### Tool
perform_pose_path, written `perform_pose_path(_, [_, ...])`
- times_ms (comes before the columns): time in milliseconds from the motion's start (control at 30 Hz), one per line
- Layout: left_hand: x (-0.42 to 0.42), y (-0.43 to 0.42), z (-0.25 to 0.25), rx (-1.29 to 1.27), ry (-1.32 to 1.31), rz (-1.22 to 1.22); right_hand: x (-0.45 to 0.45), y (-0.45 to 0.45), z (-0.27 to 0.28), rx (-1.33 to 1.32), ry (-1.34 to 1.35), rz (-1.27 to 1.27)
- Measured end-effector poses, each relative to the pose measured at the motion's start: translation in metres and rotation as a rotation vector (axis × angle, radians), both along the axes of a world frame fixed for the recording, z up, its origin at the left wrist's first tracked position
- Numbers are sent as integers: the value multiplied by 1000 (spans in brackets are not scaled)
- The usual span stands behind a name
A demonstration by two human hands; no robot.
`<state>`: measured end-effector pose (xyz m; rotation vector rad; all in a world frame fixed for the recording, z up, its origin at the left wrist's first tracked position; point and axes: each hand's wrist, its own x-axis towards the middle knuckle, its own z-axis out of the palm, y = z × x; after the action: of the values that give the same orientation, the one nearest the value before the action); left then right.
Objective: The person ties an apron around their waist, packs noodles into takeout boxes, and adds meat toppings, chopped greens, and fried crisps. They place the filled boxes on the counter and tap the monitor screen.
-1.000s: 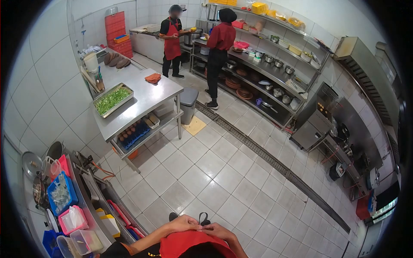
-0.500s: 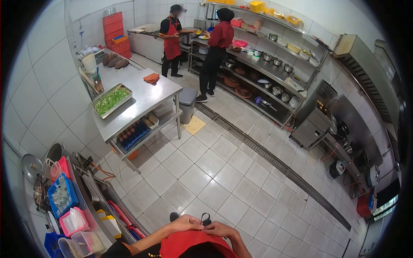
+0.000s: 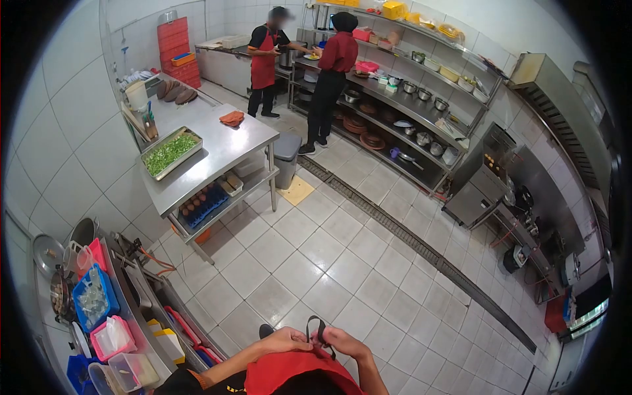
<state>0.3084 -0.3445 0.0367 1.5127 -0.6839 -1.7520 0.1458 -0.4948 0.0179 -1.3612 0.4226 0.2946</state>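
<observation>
At the bottom centre, a black strap (image 3: 314,324) forms a loop above the red apron (image 3: 289,370) that I wear. My right hand (image 3: 341,342) is closed round part of the strap, just right of the loop. On the other side, my left hand (image 3: 289,340) is pinched at the apron's upper edge, close beside the strap; what its fingertips hold is too small to make out. The two hands are nearly touching.
A steel table (image 3: 224,141) bears a tray of chopped greens (image 3: 172,153). Beside it stands a grey bin (image 3: 287,158). Two people, one in a red apron (image 3: 263,68), stand by the steel shelves (image 3: 395,105). Plastic containers (image 3: 94,296) line the lower left.
My right hand has risen slightly and the strap loop stands larger. The person in the red apron has reached an arm toward the shelves; the other person has stepped a little left.
</observation>
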Motion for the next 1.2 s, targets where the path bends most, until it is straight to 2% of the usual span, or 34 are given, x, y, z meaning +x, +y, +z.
perform_pose_path(33, [0, 0, -3, -7, -28, -17, 4, 2, 1, 225, -103, -155])
perform_pose_path(67, [-1, 1, -6, -13, -57, -33, 8, 4, -1, 223, -103, -153])
perform_pose_path(133, [-2, 1, -9, -27, -39, -20, 15, 6, -4, 169, -101, -346])
perform_pose_path(233, [-3, 3, -8, -35, -21, 6, 18, -1, 1, 97, -75, -348])
perform_pose_path(333, [-2, 7, -11, -32, 8, 53, 10, -6, 6, 225, -70, -459])
perform_pose_path(400, [-2, 12, -15, -35, 44, 85, 2, -13, 9, 235, -41, -438])
perform_pose_path(467, [-1, 15, -17, -4, 83, 146, -6, -14, 18, 98, 62, -321])
perform_pose_path(567, [-2, 18, -14, -16, 120, 213, -13, -11, 27, 154, 163, -141])
perform_pose_path(733, [-2, 20, -36, -108, 189, 281, -17, 3, -10, -12, 198, 155])
perform_pose_path(900, [-2, 18, -29, -101, 183, 349, -9, 17, -21, -44, 243, 148])
perform_pose_path(967, [-3, 18, -32, -106, 230, 369, -11, 24, -39, -108, -213, 75])
perform_pose_path(1000, [-3, 18, -30, -107, 229, 370, -12, 22, -38, -109, -214, 76])
perform_pose_path(1067, [-3, 18, -25, -61, 165, 373, -13, 19, -32, -81, -8, 146])
perform_pose_path(1200, [-3, 18, -25, -67, 157, 322, -11, 18, -32, -94, -13, 200])
